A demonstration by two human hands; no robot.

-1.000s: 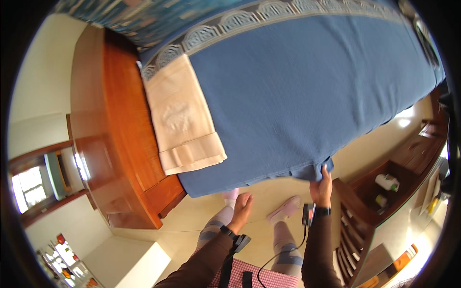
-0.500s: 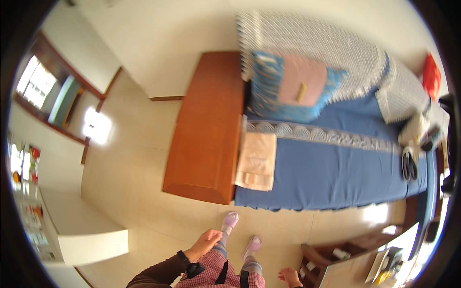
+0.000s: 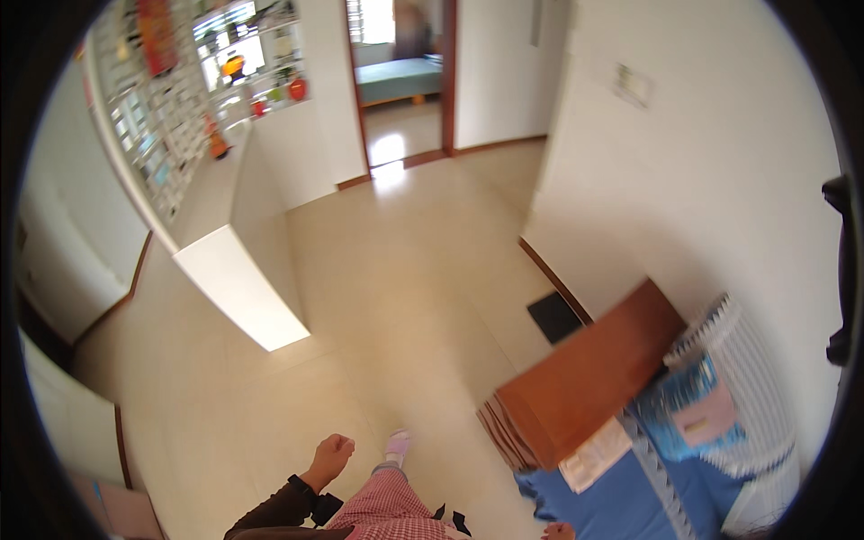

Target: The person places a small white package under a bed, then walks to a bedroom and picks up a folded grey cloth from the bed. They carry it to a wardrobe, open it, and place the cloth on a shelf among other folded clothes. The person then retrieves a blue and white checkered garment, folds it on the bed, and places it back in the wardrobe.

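My left hand [image 3: 330, 461] hangs out in front of me over the tiled floor, its fingers curled in and no object showing in them. A dark sleeve and a black wristband [image 3: 315, 500] cover that arm. Only a bit of my right hand [image 3: 559, 532] comes in at the lower edge, close to the blue-covered sofa [image 3: 598, 511]; its fingers are mostly cut off. Neither hand visibly touches anything. Below me are my checked apron [image 3: 387, 517] and one foot in a pink slipper [image 3: 399, 443].
At the right stands a brown wooden sofa arm [image 3: 585, 378], beside a folded beige cloth [image 3: 596, 454] and a blue-and-pink cushion [image 3: 697, 414]. A dark mat [image 3: 554, 317] lies by the wall. Left is a white partition [image 3: 243, 288] with shelves; a doorway [image 3: 403, 99] shows a bed beyond.
My view has swung left, so the sofa now sits at the lower right and the doorway near the top middle. My left hand stays low in front; my right hand has dropped mostly out of view.
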